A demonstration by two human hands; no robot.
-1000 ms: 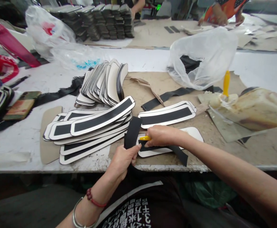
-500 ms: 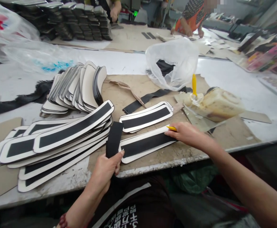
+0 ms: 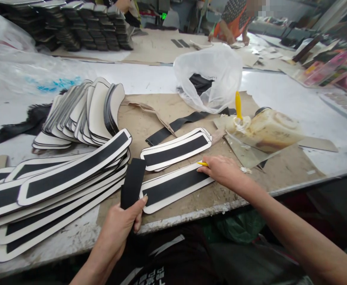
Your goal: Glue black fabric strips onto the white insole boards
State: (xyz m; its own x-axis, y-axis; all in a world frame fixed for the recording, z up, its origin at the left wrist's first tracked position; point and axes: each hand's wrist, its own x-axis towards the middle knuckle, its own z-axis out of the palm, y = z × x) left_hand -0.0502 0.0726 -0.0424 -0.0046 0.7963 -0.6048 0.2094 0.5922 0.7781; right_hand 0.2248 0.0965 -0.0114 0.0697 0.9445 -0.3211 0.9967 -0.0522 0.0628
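A curved white panel (image 3: 146,208) with a black strip (image 3: 170,186) along its middle lies at the table's front edge. My right hand (image 3: 219,168) is closed around a yellow tool (image 3: 203,164), mostly hidden by the fingers, and rests on the panel's right end. My left hand (image 3: 126,221) grips another black strip (image 3: 133,182), which sticks up above the fingers; the left thumb touches the panel's left end. Just behind lies a small pile of similar panels (image 3: 176,152). To the left is a larger stack of strip-covered panels (image 3: 75,168).
Plain white panels (image 3: 99,113) lean in a row behind the stack. Farther back are a loose black strip (image 3: 176,126), a plastic bag (image 3: 224,75) with black material and a stained glue container (image 3: 274,130) beside a yellow handle (image 3: 238,105). Another person (image 3: 231,23) works across the table.
The view has shifted, so the table things appear farther left. Both hands keep nearly the same places on the panel, and its black strip shows a more even white border along the near side.
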